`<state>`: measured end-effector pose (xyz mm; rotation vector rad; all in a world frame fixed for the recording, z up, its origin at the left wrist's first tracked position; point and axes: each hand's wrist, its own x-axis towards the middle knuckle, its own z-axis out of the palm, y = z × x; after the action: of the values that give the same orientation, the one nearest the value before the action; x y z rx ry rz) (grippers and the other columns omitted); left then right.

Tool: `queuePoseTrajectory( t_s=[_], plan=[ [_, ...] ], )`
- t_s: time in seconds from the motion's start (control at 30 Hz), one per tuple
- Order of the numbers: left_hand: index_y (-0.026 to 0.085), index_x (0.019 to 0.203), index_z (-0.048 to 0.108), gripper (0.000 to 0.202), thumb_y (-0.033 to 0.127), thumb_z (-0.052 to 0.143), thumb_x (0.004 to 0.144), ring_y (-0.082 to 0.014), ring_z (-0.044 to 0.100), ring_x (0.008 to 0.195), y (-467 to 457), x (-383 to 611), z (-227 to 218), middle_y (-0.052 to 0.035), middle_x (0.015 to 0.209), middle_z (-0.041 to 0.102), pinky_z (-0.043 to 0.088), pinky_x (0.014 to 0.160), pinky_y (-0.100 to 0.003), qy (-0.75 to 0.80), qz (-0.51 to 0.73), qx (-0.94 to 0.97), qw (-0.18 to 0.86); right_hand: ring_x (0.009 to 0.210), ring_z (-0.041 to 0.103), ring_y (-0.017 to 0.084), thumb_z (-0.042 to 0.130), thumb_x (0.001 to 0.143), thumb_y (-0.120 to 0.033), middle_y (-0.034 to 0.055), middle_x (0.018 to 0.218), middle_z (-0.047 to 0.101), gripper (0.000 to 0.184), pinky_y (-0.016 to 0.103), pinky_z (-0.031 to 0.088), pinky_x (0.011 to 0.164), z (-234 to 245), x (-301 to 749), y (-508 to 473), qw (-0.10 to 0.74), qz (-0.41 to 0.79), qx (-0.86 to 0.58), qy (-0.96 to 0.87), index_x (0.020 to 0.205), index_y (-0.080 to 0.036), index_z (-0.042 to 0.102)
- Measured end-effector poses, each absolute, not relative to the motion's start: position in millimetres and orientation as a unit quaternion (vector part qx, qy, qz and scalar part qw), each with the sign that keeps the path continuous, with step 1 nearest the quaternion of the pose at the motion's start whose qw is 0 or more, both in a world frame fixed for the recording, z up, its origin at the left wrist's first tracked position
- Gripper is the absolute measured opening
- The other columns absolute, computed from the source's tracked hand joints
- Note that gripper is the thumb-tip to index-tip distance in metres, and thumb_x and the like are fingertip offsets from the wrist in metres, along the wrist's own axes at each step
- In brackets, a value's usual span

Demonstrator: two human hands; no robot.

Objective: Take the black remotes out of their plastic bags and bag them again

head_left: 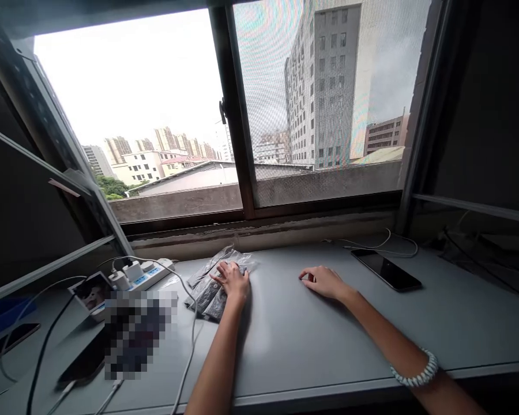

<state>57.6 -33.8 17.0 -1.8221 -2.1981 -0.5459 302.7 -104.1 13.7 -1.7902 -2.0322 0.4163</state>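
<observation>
My left hand [233, 280] lies flat with fingers spread on a pile of clear plastic bags [210, 288] holding dark items, on the grey table [311, 340]. My right hand [323, 281] rests on the bare tabletop to the right, fingers loosely curled downward, holding nothing. A white beaded bracelet [417, 373] sits on my right forearm.
A black phone [386, 269] lies at the back right with a white cable [389, 245] behind it. A white power strip [134, 275] with chargers and cables sits at the left, beside another dark phone [82, 363]. A window [242, 115] stands behind the table.
</observation>
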Motion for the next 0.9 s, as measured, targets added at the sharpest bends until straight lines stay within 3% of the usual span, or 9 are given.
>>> queuePoseTrajectory(
  t_s=[0.17, 0.3, 0.57, 0.77, 0.9],
  plan=[
    [0.012, 0.111, 0.052, 0.040, 0.037, 0.050, 0.080, -0.0320, 0.042, 0.112, -37, 59, 19, -0.0178, 0.117, 0.051, 0.032, 0.093, -0.044, -0.753, -0.181, -0.624, 0.100, 0.075, 0.059, 0.017, 0.044, 0.082, -0.035, 0.0014, 0.083, 0.068, 0.030, 0.027, 0.038, 0.066, 12, 299, -105, 0.211, 0.154, -0.606, -0.752, 0.096, -0.028, 0.069],
    [0.012, 0.107, 0.053, 0.035, 0.034, 0.046, 0.081, -0.0328, 0.042, 0.112, -39, 63, 17, -0.0192, 0.117, 0.050, 0.030, 0.092, -0.048, -0.756, -0.168, -0.626, 0.097, 0.073, 0.058, 0.017, 0.043, 0.082, -0.037, 0.0018, 0.083, 0.068, 0.031, 0.027, 0.039, 0.066, 10, 299, -104, 0.215, 0.157, -0.597, -0.757, 0.096, -0.026, 0.068],
    [0.014, 0.102, 0.050, 0.033, 0.033, 0.054, 0.076, -0.0302, 0.040, 0.114, -41, 72, 16, -0.0159, 0.115, 0.049, 0.029, 0.094, -0.041, -0.730, -0.167, -0.658, 0.080, 0.072, 0.058, 0.016, 0.043, 0.082, -0.038, 0.0020, 0.082, 0.068, 0.031, 0.028, 0.040, 0.066, 8, 298, -103, 0.222, 0.175, -0.598, -0.750, 0.096, -0.026, 0.068],
    [0.018, 0.097, 0.051, 0.032, 0.040, 0.055, 0.074, -0.0247, 0.046, 0.105, -52, 95, 6, -0.0095, 0.107, 0.050, 0.038, 0.088, -0.035, -0.582, -0.213, -0.785, 0.018, 0.076, 0.059, 0.016, 0.045, 0.080, -0.035, 0.0029, 0.104, 0.064, 0.041, 0.028, 0.042, 0.067, -8, 302, -95, 0.273, 0.146, -0.612, -0.727, 0.119, -0.027, 0.056],
    [0.019, 0.096, 0.054, 0.036, 0.046, 0.060, 0.072, -0.0234, 0.046, 0.104, -58, 110, -3, -0.0079, 0.106, 0.049, 0.041, 0.090, -0.034, -0.499, -0.235, -0.834, 0.001, 0.074, 0.060, 0.018, 0.040, 0.083, -0.037, 0.0035, 0.107, 0.063, 0.036, 0.030, 0.042, 0.065, -17, 308, -89, 0.288, 0.101, -0.646, -0.699, 0.110, -0.026, 0.061]
  ],
)
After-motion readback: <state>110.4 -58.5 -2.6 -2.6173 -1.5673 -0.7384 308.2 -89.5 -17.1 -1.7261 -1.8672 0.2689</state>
